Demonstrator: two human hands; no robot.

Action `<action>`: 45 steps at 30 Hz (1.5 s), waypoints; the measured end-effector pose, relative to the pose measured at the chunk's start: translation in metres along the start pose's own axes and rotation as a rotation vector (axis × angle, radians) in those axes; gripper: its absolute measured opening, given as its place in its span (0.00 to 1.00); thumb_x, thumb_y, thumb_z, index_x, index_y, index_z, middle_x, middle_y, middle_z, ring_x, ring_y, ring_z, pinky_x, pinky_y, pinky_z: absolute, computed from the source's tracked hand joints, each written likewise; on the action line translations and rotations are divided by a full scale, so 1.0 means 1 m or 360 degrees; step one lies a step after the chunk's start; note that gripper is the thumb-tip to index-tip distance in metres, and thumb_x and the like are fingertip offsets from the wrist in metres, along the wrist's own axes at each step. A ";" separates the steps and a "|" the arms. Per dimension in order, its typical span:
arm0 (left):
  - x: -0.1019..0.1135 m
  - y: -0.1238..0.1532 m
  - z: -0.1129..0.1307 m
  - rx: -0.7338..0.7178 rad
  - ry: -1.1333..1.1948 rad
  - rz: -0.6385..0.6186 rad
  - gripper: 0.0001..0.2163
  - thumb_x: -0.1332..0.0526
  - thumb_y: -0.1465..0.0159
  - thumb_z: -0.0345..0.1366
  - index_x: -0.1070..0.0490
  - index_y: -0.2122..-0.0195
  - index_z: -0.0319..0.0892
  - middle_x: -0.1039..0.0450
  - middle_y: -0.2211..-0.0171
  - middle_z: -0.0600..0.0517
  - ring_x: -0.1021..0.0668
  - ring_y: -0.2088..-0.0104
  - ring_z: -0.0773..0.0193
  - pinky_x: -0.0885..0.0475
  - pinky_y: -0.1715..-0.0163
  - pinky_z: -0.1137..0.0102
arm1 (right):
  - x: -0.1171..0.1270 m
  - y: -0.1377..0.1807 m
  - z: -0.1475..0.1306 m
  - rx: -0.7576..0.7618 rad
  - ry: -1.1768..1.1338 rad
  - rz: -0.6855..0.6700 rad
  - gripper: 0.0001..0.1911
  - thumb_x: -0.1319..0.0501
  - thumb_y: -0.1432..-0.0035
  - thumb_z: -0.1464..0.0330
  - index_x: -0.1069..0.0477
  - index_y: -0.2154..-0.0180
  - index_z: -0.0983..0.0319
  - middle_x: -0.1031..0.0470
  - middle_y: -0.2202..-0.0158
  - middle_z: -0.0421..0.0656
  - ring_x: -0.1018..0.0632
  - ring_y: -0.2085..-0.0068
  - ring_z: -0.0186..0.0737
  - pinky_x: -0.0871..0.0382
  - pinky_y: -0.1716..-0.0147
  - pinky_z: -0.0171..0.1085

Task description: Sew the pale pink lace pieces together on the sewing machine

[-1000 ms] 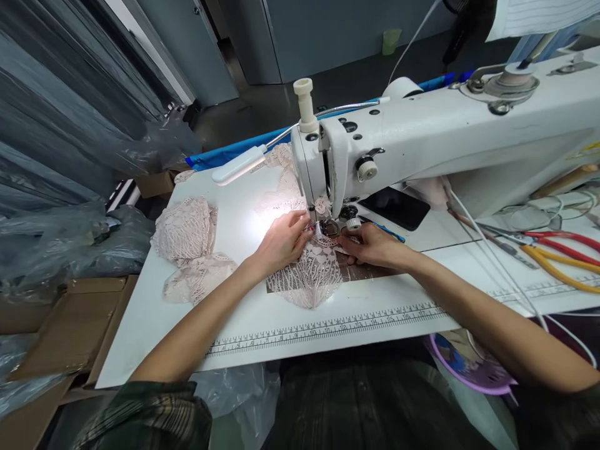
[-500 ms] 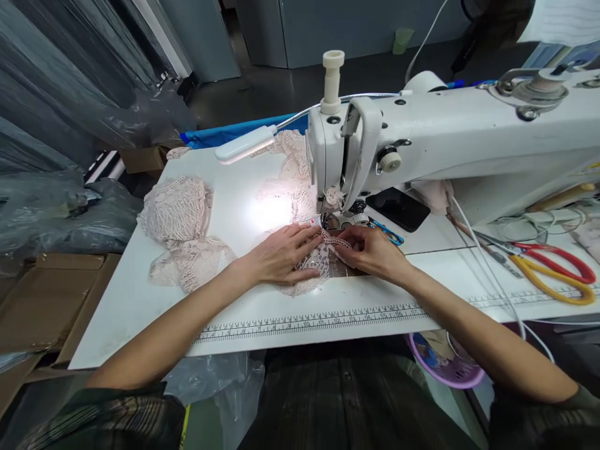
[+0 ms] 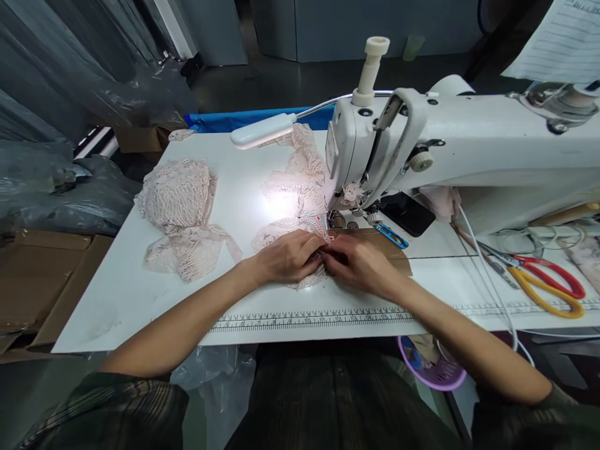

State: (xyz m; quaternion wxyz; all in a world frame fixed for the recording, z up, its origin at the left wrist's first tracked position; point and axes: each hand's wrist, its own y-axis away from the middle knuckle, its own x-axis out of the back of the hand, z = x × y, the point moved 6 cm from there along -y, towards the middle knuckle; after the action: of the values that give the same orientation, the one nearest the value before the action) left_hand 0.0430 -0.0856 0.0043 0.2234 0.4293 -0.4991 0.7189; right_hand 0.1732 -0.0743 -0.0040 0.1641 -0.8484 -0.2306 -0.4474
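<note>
Both hands meet on the white table (image 3: 140,300), just in front of the sewing machine (image 3: 422,150). Left hand (image 3: 285,257) and right hand (image 3: 357,264) each pinch the small pale lace piece (image 3: 300,282) – fingertips curled onto it, touching each other. The piece lies flat, mostly hidden under the knuckles. Risk as I judge it: the open lace could snag or stretch under the pinch; fingers sit near the presser foot (image 3: 336,220). Lace pile (image 3: 178,212) to the left, well apart.

White tabletop (image 3: 140,294) with printed ruler along front edge. Dark glossy floor (image 3: 281,81) behind; grey plastic sheeting (image 3: 70,62) left; flattened cardboard (image 3: 42,281) below it.
</note>
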 end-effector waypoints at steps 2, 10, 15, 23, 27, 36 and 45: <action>-0.006 0.002 -0.003 0.0024 0.0056 -0.0058 0.06 0.43 0.33 0.31 0.30 0.58 0.35 0.23 0.62 0.43 0.20 0.60 0.59 0.21 0.59 0.62 | 0.011 -0.004 0.010 0.0025 -0.0039 -0.0099 0.14 0.45 0.38 0.63 0.23 0.60 0.60 0.23 0.67 0.44 0.26 0.69 0.37 0.39 0.70 0.34; -0.006 0.003 -0.003 -0.0024 0.0019 0.0007 0.05 0.42 0.34 0.28 0.26 0.62 0.39 0.22 0.60 0.47 0.20 0.59 0.63 0.23 0.52 0.60 | 0.011 -0.001 0.040 0.0230 0.0073 0.0122 0.19 0.45 0.37 0.65 0.27 0.46 0.57 0.25 0.57 0.47 0.25 0.58 0.41 0.32 0.61 0.38; -0.003 0.000 -0.002 -0.0014 0.0012 0.0004 0.04 0.41 0.33 0.29 0.27 0.61 0.41 0.22 0.61 0.50 0.20 0.60 0.65 0.24 0.49 0.58 | 0.000 0.003 0.038 0.0369 0.0240 0.0187 0.20 0.46 0.36 0.67 0.29 0.44 0.54 0.29 0.52 0.49 0.27 0.56 0.42 0.29 0.59 0.41; -0.008 0.001 -0.004 -0.0029 0.0079 -0.0024 0.04 0.41 0.33 0.29 0.27 0.61 0.41 0.22 0.60 0.51 0.20 0.57 0.65 0.26 0.44 0.56 | -0.001 0.002 0.038 0.0343 0.0332 0.0103 0.20 0.45 0.36 0.68 0.30 0.43 0.54 0.31 0.52 0.51 0.27 0.55 0.45 0.29 0.58 0.44; -0.009 0.002 -0.004 -0.0051 0.0109 -0.0007 0.05 0.40 0.34 0.28 0.27 0.59 0.39 0.22 0.59 0.49 0.20 0.56 0.64 0.26 0.44 0.56 | -0.001 0.004 0.035 0.0357 0.0384 0.0109 0.21 0.45 0.37 0.69 0.30 0.42 0.58 0.31 0.52 0.52 0.28 0.55 0.47 0.28 0.58 0.46; -0.011 0.005 -0.006 -0.0030 0.0068 -0.0025 0.05 0.41 0.33 0.29 0.27 0.58 0.39 0.22 0.58 0.49 0.20 0.55 0.64 0.24 0.45 0.54 | 0.006 0.015 0.029 0.0505 0.0143 0.0122 0.20 0.46 0.38 0.71 0.25 0.48 0.54 0.30 0.53 0.49 0.29 0.52 0.44 0.30 0.54 0.44; -0.011 0.005 -0.005 -0.0066 0.0054 0.0046 0.07 0.40 0.34 0.28 0.29 0.55 0.38 0.23 0.57 0.47 0.20 0.55 0.64 0.23 0.45 0.55 | 0.005 0.015 0.029 0.0409 0.0200 0.0025 0.20 0.46 0.37 0.69 0.27 0.46 0.50 0.30 0.50 0.48 0.30 0.49 0.45 0.31 0.53 0.43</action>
State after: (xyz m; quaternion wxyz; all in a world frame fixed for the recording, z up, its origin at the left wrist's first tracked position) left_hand 0.0424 -0.0817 -0.0081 0.2302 0.4051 -0.5163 0.7186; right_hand 0.2031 -0.0718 -0.0165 0.2891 -0.7925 -0.2686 -0.4650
